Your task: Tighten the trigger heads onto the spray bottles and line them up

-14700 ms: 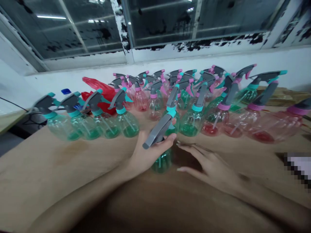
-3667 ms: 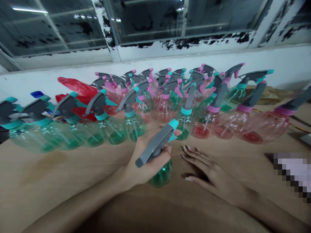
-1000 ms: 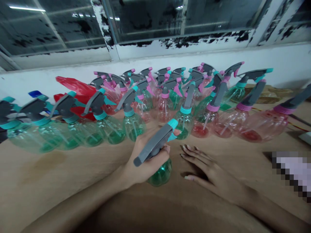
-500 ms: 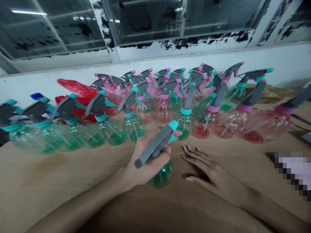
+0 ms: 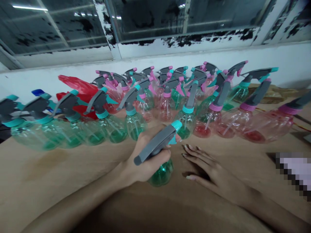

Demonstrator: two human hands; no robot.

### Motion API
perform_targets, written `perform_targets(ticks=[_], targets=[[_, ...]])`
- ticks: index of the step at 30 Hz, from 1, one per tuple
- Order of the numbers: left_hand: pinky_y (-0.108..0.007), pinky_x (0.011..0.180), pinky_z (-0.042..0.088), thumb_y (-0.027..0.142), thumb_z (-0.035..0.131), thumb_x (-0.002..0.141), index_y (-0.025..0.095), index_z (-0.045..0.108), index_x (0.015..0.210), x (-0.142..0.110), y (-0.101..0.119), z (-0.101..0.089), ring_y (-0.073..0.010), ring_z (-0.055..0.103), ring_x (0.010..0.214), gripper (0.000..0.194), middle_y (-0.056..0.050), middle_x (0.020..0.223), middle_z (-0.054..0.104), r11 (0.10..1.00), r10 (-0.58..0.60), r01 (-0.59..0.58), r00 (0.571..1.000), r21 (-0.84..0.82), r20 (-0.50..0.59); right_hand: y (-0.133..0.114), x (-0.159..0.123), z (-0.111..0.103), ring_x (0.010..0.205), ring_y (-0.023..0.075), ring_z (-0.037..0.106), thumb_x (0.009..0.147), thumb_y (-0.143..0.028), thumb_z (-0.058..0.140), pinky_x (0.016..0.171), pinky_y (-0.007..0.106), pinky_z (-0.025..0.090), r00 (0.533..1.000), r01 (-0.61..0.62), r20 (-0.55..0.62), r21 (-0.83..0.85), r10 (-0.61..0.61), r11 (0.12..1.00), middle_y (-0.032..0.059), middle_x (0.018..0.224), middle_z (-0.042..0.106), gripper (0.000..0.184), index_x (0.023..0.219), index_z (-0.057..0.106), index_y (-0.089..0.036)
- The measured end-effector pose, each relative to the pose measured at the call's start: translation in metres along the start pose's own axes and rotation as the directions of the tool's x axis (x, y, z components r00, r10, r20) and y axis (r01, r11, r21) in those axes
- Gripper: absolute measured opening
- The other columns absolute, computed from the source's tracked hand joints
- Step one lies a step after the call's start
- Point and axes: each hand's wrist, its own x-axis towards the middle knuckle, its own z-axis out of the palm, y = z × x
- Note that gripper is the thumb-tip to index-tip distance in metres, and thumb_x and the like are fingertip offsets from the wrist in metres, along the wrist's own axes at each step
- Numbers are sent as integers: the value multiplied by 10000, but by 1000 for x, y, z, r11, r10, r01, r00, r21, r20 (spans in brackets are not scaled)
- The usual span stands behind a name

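Note:
My left hand [image 5: 147, 158] is wrapped round the neck of a green spray bottle [image 5: 161, 174] that stands on the table [image 5: 80, 171] in front of me. Its grey spray head [image 5: 157, 142] with a turquoise nozzle points away and to the right, and a finger is at the turquoise trigger. The neck is hidden behind my fingers. Just right of the bottle my right hand [image 5: 209, 170] rests on the tabletop, fingers stretched out and holding nothing. Behind my hands stands another green spray bottle [image 5: 186, 123] with a turquoise collar.
Several green spray bottles [image 5: 114, 127] line the left, and pink ones [image 5: 223, 124] the right. More bottles crowd behind, before the wall. A red plastic bag [image 5: 80, 89] lies at the back left, brown cardboard [image 5: 269, 94] at the back right. A pixelated patch covers something at right.
Since the oldest frame, one more green bottle stands in the front row, and my left hand holds a green bottle nearer to me. Over the last second, the trigger finger has shifted slightly.

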Motion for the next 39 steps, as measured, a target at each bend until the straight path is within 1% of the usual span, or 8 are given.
perform_targets(ticks=[7, 13, 17, 21, 27, 33, 36, 39], targets=[[-307, 684, 503, 140, 461, 677, 228, 592, 800, -1, 1, 2, -182, 612, 706, 200, -12, 789, 632, 992, 91, -93, 995, -82, -36, -3, 1, -1, 1320, 215, 306, 868, -431, 479, 1078, 461, 301, 1000, -16, -17, 15, 16, 1000, 40, 1427, 382, 529, 1347, 382, -231], [-290, 718, 513, 131, 483, 696, 243, 621, 922, -2, 1, 6, -175, 611, 723, 288, -2, 780, 634, 991, 112, -117, 991, -72, -71, -4, 1, -3, 1314, 212, 319, 858, -440, 490, 1076, 452, 306, 1000, -23, -8, 30, 23, 999, 32, 1415, 402, 520, 1332, 408, -242], [-275, 678, 518, 145, 471, 709, 255, 629, 900, -3, -3, 11, -166, 615, 700, 271, -6, 768, 636, 993, 113, -117, 986, -26, -125, -4, 1, -2, 1322, 208, 303, 863, -442, 482, 1081, 450, 298, 1000, -24, -11, 7, 24, 1000, 32, 1428, 380, 536, 1347, 384, -234], [-284, 662, 516, 150, 484, 716, 250, 634, 905, -3, -5, 12, -166, 620, 687, 261, -8, 754, 636, 993, 107, -111, 988, -30, -114, -4, 0, 0, 1318, 205, 310, 865, -432, 483, 1081, 446, 300, 1000, -16, -24, -1, 16, 1000, 32, 1429, 377, 541, 1356, 369, -233], [-323, 724, 523, 181, 499, 716, 216, 637, 903, -2, -2, 10, -188, 625, 741, 235, -38, 821, 655, 995, 62, -70, 993, -76, -100, -3, 0, 0, 1314, 213, 317, 861, -420, 494, 1070, 452, 315, 999, -4, -36, 0, 4, 1000, 36, 1424, 384, 545, 1358, 367, -234], [-329, 691, 534, 178, 493, 720, 216, 638, 904, -1, -2, 11, -188, 609, 711, 238, -39, 783, 643, 995, 73, -80, 992, -66, -102, -2, -1, 0, 1314, 220, 316, 852, -413, 511, 1073, 458, 306, 999, -6, -39, 25, 7, 1000, 32, 1423, 385, 558, 1363, 359, -246], [-325, 742, 535, 170, 489, 723, 224, 634, 914, -1, -3, 10, -187, 625, 766, 245, -39, 837, 656, 993, 86, -93, 991, -75, -99, -2, -1, 0, 1317, 216, 310, 853, -407, 511, 1073, 456, 307, 999, -4, -37, 41, 6, 999, 27, 1424, 385, 555, 1363, 358, -250], [-297, 710, 543, 171, 484, 723, 241, 630, 895, -1, -3, 11, -185, 634, 786, 236, -26, 865, 667, 992, 106, -112, 990, -57, -97, -2, 0, 0, 1320, 212, 305, 857, -411, 505, 1072, 455, 310, 999, -5, -34, 32, 6, 999, 29, 1426, 382, 555, 1365, 354, -246]])
